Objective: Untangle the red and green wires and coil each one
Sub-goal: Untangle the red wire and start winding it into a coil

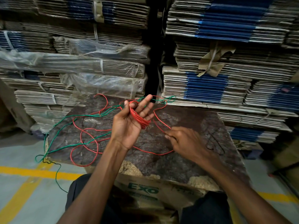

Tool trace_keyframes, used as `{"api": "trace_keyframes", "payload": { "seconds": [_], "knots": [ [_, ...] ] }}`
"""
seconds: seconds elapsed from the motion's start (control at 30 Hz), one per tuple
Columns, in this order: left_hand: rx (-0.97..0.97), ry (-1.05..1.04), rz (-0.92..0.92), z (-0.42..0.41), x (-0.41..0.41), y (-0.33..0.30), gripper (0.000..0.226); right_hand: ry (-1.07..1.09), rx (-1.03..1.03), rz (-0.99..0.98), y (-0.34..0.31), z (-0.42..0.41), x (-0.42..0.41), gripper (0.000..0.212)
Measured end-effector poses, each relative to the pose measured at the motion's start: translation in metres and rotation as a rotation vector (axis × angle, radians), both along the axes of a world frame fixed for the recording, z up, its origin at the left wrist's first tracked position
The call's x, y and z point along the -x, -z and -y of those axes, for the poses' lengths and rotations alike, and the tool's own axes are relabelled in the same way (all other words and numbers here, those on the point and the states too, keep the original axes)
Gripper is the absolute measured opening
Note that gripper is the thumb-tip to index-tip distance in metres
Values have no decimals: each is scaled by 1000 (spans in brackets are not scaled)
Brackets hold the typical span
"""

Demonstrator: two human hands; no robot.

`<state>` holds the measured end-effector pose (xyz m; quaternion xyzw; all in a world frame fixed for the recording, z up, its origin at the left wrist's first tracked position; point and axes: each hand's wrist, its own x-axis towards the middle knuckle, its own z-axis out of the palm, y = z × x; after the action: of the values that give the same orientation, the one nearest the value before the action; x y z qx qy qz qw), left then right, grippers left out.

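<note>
I see my left hand at frame centre, fingers spread, carrying the thin red wire's small coil, while my right hand, lower right and nearer, pinches the feeding strand, slack looping lower left across the thin green wire.

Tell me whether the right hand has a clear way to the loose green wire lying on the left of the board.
Probably not directly. The right hand pinches the thin red wire, and the raised left hand, with the red coil across its palm, stands between it and the green wire.
</note>
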<state>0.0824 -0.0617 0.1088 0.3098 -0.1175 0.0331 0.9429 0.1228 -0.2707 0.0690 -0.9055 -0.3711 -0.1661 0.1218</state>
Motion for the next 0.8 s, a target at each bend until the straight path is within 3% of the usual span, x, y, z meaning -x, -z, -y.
{"api": "trace_keyframes", "payload": {
  "seconds": [0.17, 0.3, 0.57, 0.8],
  "knots": [
    [3, -79, -63, -5, -12, 9, 28, -34, 58, 176, -1, -1, 17, 36],
    [-94, -145, -142, 0, -14, 13, 32, -130, 49, 314, -8, -2, 29, 32],
    [-529, -192, -131, 22, -11, 24, 30, -247, 38, 443, -41, -5, 23, 17],
    [-845, -254, -133, 35, -3, 27, 38, -235, -54, 439, -47, -10, 7, 23]
  ]
}}
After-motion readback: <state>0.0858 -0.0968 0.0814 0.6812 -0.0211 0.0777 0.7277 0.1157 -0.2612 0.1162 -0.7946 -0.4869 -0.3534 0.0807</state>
